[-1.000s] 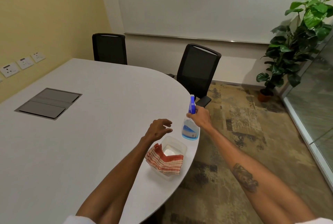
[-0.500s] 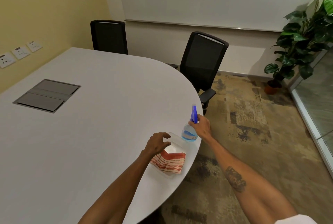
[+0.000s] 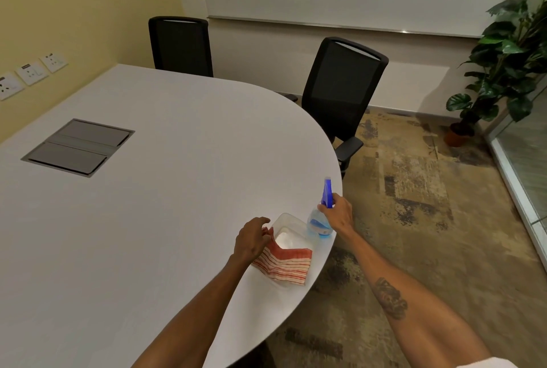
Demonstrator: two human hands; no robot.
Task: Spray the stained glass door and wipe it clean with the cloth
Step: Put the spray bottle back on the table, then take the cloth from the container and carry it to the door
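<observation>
- As our right hand [image 3: 337, 215] grips the neck of the spray bottle [image 3: 319, 221], our left hand [image 3: 251, 242] pinches a corner of the striped cloth [image 3: 285, 264].
- Both sit at the table [image 3: 177, 205] edge, the cloth draped over a clear tub [image 3: 296, 221].
- We judge the bottle light and slick, the cloth limp.

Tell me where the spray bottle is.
Head view, right of centre: the spray bottle is at the table's edge beside the clear tub, gripped by the right hand.
</observation>
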